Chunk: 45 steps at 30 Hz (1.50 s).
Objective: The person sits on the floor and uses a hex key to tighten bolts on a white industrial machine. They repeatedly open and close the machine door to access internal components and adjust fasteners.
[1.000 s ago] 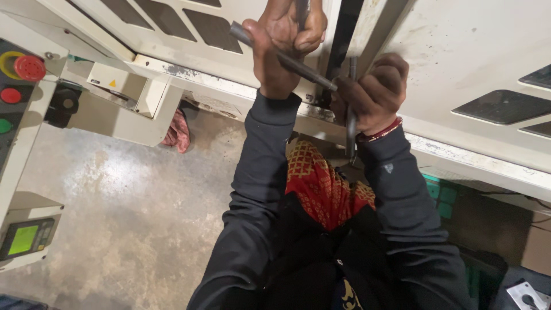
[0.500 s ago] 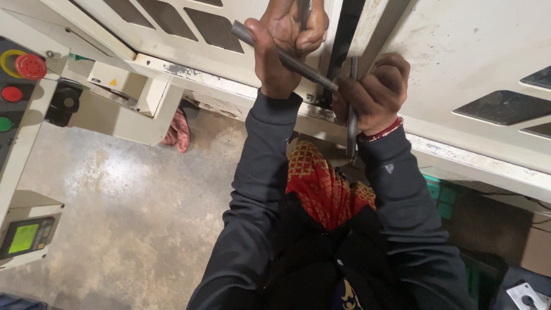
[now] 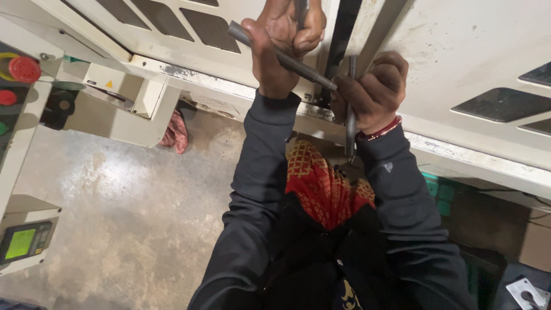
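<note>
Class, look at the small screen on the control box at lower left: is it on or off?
On. The small screen glows bright green against its dark frame, unlike the unlit surfaces around it.

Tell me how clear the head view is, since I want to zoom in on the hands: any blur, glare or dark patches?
Head view: the left hand, right hand and metal rod show fairly sharp; the concrete floor carries a soft bright sheen; the lower right corner sinks into shadow; wide-angle lens slants the white machine panel.

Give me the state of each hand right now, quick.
Left hand: closed around the long grey metal bar and a second, upright rod.
Right hand: closed around a thin metal rod that sticks out below the fist.
</note>
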Available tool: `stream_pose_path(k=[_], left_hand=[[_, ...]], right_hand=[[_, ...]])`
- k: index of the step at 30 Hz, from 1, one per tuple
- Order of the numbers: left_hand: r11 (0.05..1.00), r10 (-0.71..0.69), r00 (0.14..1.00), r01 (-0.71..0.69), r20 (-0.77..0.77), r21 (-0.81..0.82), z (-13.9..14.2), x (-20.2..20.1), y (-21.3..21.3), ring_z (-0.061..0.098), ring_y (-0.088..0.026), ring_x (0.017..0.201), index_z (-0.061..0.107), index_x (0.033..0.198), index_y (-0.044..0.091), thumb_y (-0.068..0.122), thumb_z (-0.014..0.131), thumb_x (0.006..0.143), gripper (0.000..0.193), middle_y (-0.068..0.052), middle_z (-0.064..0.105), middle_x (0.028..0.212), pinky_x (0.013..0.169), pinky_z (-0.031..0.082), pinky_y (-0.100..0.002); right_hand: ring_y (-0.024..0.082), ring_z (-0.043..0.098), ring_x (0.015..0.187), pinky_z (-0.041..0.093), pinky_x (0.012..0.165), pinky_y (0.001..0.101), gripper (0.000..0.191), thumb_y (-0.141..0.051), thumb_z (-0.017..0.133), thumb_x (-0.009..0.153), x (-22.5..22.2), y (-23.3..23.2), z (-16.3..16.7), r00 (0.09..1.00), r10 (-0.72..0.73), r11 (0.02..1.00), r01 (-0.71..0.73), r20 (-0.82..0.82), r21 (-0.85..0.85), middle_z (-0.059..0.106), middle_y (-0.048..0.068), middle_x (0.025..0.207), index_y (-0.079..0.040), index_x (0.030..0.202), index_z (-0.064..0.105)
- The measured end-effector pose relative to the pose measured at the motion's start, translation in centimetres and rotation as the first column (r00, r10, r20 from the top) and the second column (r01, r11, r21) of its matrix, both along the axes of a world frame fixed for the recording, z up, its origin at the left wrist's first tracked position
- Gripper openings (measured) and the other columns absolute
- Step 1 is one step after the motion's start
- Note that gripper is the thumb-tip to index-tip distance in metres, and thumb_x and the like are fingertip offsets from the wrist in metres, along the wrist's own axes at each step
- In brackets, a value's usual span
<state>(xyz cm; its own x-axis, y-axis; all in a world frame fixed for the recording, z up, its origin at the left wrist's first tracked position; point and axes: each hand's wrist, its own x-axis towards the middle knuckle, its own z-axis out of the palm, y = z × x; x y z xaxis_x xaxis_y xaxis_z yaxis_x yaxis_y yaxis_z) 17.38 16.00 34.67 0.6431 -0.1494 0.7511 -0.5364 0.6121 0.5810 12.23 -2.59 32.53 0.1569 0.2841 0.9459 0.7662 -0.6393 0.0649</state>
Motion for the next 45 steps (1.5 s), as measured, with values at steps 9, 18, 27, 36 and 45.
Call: stream_pose_path(k=[9, 18, 27, 36, 45], left_hand=[[0.998, 0.062, 0.998, -0.062, -0.026, -0.023, 0.3, -0.5, -0.2, 0.031, -0.013, 0.058, 0.040, 0.153, 0.006, 0.079, 0.019, 0.100, 0.093, -0.007, 0.045, 0.078, 0.054, 0.029, -0.030], [0.999, 0.025, 1.000, -0.025, 0.013, -0.023, 0.5, -0.5, 0.4, 0.031, -0.011, 0.055, 0.043, 0.155, 0.016, 0.078, 0.022, 0.102, 0.084, -0.005, 0.043, 0.073, 0.050, 0.026, -0.028], [0.997, 0.014, 0.999, -0.017, -0.035, -0.076, 0.5, -0.9, 0.0, 0.031, -0.009, 0.059, 0.040, 0.156, 0.014, 0.078, 0.029, 0.102, 0.085, -0.006, 0.049, 0.081, 0.052, 0.024, -0.025], [0.998, -0.008, 0.999, 0.005, -0.044, -0.065, 0.3, -1.0, 0.0, 0.029, -0.009, 0.062, 0.036, 0.159, 0.012, 0.078, 0.029, 0.102, 0.087, -0.002, 0.041, 0.077, 0.053, 0.024, -0.025], [1.000, 0.026, 0.999, -0.026, -0.023, -0.017, 0.5, -1.1, 0.0, 0.027, -0.009, 0.059, 0.035, 0.160, 0.014, 0.079, 0.027, 0.101, 0.087, -0.001, 0.037, 0.074, 0.052, 0.024, -0.025]], right_hand=[[0.021, 0.048, 0.068, 0.051, 0.087, 0.0466, 0.008, -0.015, 0.073, 0.089, 0.7, 0.1, -0.3, 0.997, 0.027, 1.000, -0.026, 0.070, -0.009, 0.040, -0.002, 0.061, -0.010, 0.090, 0.078], [0.021, 0.052, 0.071, 0.052, 0.088, 0.0455, 0.022, -0.029, 0.073, 0.098, -0.2, -0.1, -0.6, 0.999, 0.036, 0.999, -0.037, 0.023, 0.010, 0.049, -0.003, 0.065, -0.008, 0.098, 0.079], [0.023, 0.052, 0.073, 0.052, 0.088, 0.0461, 0.030, -0.038, 0.073, 0.100, 0.2, -0.4, -0.5, 0.997, 0.067, 0.997, -0.067, 0.033, -0.025, 0.047, -0.001, 0.065, -0.008, 0.098, 0.079], [0.020, 0.050, 0.069, 0.053, 0.085, 0.0458, 0.014, -0.025, 0.073, 0.096, 0.1, -0.3, -0.5, 0.999, 0.028, 1.000, -0.027, 0.026, -0.013, 0.043, -0.004, 0.058, -0.014, 0.091, 0.080], [0.023, 0.053, 0.074, 0.053, 0.088, 0.0449, 0.011, -0.020, 0.073, 0.091, -0.3, -0.3, 0.5, 1.000, 0.020, 0.999, -0.020, 0.005, -0.050, 0.055, 0.000, 0.065, -0.010, 0.095, 0.078]])
